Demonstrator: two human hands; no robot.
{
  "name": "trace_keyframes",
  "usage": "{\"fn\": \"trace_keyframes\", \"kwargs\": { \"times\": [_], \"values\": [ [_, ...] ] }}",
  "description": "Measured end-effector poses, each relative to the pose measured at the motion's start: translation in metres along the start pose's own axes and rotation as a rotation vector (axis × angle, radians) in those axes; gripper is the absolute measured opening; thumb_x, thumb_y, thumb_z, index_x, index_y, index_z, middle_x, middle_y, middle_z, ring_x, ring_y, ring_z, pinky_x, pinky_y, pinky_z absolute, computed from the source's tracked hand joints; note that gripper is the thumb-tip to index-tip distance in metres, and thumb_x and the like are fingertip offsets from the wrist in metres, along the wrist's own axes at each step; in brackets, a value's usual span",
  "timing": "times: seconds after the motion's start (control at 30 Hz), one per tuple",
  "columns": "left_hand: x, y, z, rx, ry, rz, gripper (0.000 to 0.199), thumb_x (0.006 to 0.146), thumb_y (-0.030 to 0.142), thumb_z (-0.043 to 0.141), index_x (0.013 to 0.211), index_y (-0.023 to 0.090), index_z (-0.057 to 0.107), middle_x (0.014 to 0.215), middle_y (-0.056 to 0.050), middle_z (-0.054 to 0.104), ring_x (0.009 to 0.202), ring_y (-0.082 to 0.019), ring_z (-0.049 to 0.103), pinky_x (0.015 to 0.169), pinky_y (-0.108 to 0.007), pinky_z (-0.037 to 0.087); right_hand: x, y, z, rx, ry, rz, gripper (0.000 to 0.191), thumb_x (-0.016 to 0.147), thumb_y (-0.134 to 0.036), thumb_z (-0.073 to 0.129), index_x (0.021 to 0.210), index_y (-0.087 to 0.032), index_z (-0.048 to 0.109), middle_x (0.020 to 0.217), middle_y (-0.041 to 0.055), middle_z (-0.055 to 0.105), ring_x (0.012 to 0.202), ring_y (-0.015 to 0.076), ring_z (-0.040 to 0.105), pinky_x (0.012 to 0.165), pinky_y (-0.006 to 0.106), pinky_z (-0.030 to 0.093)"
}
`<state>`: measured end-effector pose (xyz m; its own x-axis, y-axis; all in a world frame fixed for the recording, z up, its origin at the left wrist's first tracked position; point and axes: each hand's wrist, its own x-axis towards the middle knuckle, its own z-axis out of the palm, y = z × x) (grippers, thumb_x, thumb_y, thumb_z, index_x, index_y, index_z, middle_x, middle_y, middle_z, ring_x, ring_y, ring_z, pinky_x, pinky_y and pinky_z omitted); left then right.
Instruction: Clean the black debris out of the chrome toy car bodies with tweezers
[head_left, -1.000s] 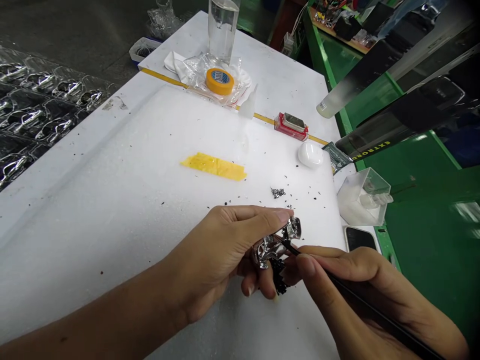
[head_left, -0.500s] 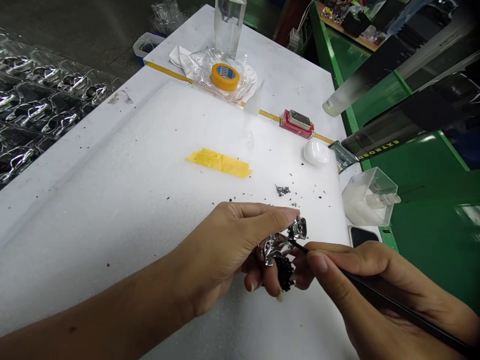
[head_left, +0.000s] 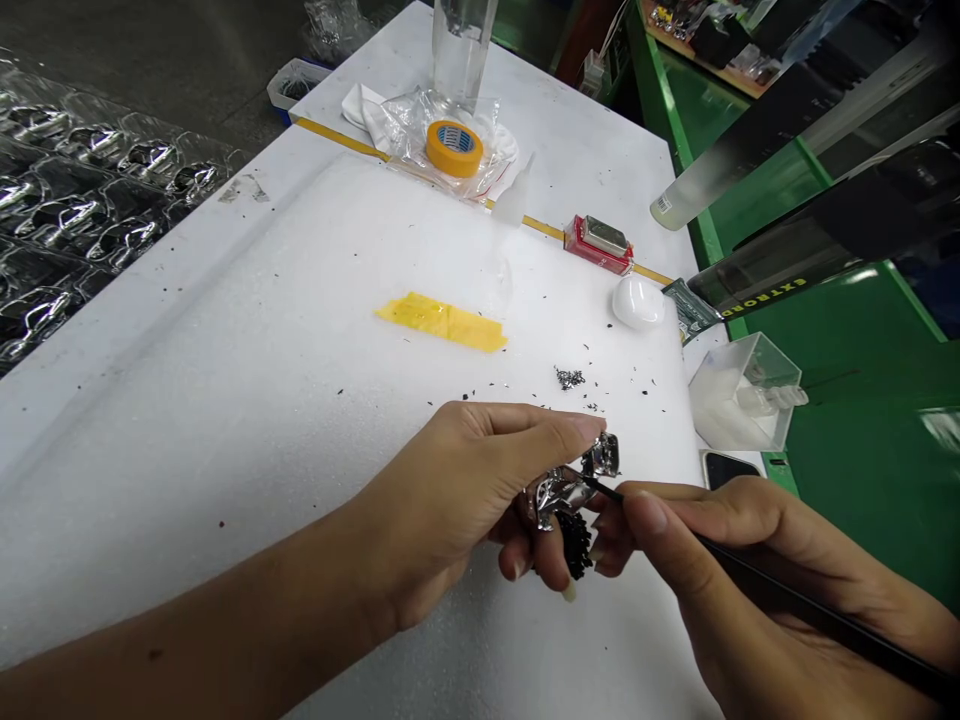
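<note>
My left hand (head_left: 499, 470) is closed around a small chrome-plated model part (head_left: 559, 495). A black knobbly round piece (head_left: 575, 545) shows below the chrome, between the fingertips. Pinched in my right hand (head_left: 720, 540) is a slim black pen-like tool (head_left: 795, 595), its handle running back across the palm. Its narrow tip meets or nearly meets the chrome surface; the exact contact cannot be made out. Just beyond my hands, black flakes (head_left: 570, 379) lie in a little heap on the white foam sheet (head_left: 247, 400).
A yellow tape strip (head_left: 442, 322) lies on the foam. Further back are a tape roll (head_left: 454, 148), a red box (head_left: 598, 245) and a white rounded case (head_left: 638, 302). To the right stand a clear container (head_left: 746, 395) and a phone (head_left: 729, 468). Trays of chrome parts (head_left: 90, 210) sit left.
The whole view has shifted slightly. My hands keep nearly the same pose, with the tool tip still at the chrome part; the right fingers sit slightly farther from it.
</note>
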<state>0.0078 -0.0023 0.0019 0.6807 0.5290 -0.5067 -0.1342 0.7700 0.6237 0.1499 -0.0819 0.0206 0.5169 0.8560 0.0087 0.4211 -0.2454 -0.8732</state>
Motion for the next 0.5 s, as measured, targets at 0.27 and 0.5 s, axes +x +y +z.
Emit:
{"fn": "trace_keyframes", "kwargs": {
  "times": [0.27,0.5],
  "values": [
    [0.0006,0.0005,0.0021,0.021,0.035,-0.016,0.041,0.098,0.048,0.059,0.081,0.012,0.069,0.072,-0.007,0.07,0.047,-0.006,0.052,0.043,-0.017,0.033,0.0012,0.0011,-0.0033,-0.051,-0.017,0.0,0.024,0.075,-0.05,0.085,0.066,-0.029,0.075,0.07,-0.0008,0.074,0.06,0.0166,0.072,0.052,0.017,0.06],
    [0.0009,-0.0018,0.0021,-0.01,0.043,0.004,0.038,0.097,0.046,0.063,0.081,0.012,0.069,0.069,-0.006,0.07,0.046,-0.006,0.053,0.042,-0.016,0.036,-0.0003,0.0049,-0.0017,-0.067,-0.023,-0.063,0.023,0.077,-0.047,0.085,0.067,-0.028,0.074,0.069,-0.0009,0.073,0.06,0.015,0.07,0.048,0.015,0.056]
  ]
}}
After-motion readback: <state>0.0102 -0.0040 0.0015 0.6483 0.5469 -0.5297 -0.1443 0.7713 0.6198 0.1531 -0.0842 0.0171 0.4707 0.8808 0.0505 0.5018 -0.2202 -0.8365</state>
